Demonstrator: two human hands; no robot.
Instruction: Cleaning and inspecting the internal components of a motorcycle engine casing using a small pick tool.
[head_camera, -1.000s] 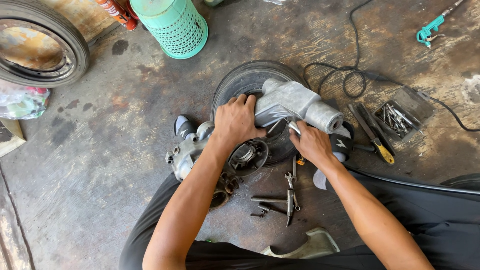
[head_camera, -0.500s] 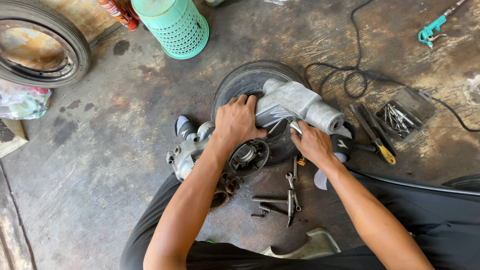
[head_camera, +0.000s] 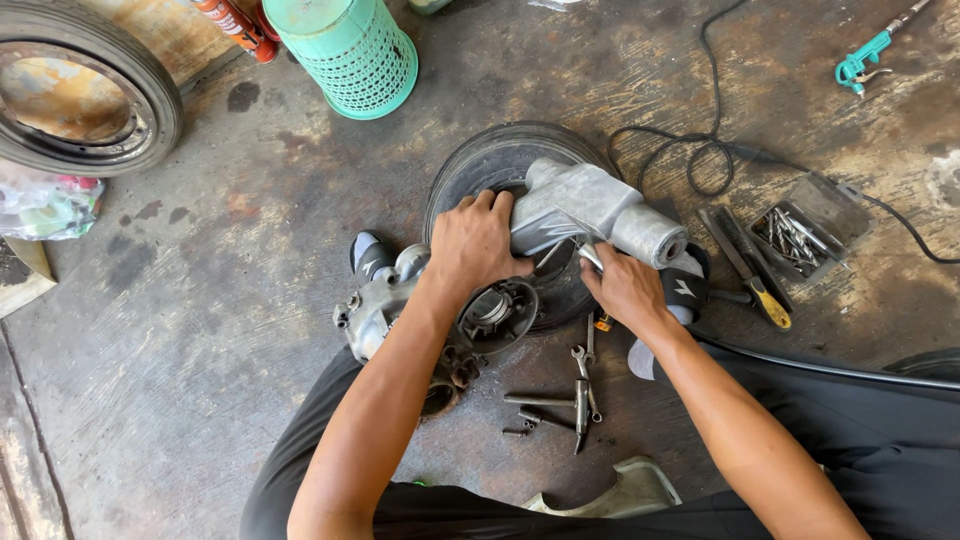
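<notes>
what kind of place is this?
Likely a small vehicle repair workshop, work done on the floor: stained concrete floor, a loose tyre, wrenches lying about, and both hands on a grey metal engine casing resting over another tyre.

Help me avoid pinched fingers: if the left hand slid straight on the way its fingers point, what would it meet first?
The left hand points up and away, fingers over the grey metal housing. Going on, it would probably meet the tyre beneath first, though depth is unclear.
</notes>
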